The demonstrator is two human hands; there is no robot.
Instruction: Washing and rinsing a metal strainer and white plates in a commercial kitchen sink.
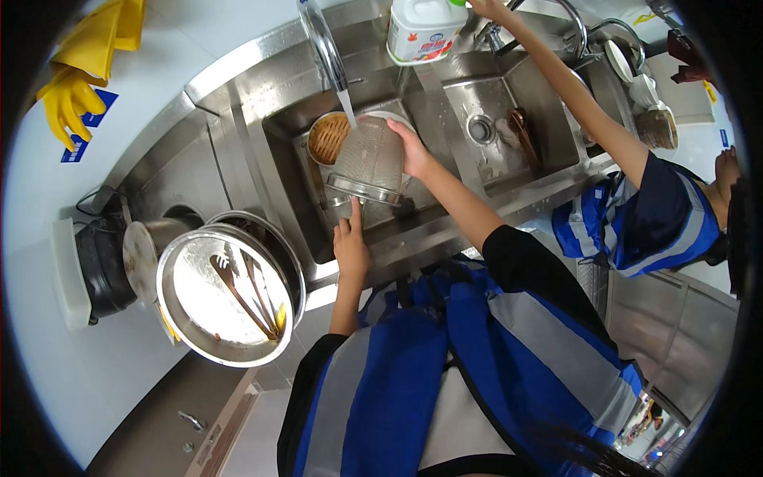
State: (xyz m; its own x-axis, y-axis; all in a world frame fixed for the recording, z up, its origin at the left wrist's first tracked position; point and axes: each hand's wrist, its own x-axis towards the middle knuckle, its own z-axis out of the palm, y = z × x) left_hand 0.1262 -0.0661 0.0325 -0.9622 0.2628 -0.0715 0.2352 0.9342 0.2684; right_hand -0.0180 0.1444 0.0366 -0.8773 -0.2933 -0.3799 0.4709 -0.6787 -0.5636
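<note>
A deep metal mesh strainer (372,152) is tilted over the left sink basin, its rim towards me. My right hand (414,152) grips the mesh on its right side. At the rim, my left hand (350,247) has its index finger stretched against the metal and its other fingers curled, apparently around the handle. Water runs from the faucet (331,50) onto the mesh. Behind the strainer, in the basin (280,155), sits a round bamboo steamer (328,137); a white dish rim (390,113) shows partly. A dark scrubber-like thing (404,207) lies below the strainer's rim.
Stacked steel bowls (226,358) holding wooden utensils (244,298) stand left. A white detergent jug (426,30) is behind the basins. A co-worker's arm (578,107) reaches over the right basin (465,95), which holds brown utensils (524,137). Yellow gloves (71,101) hang on the wall.
</note>
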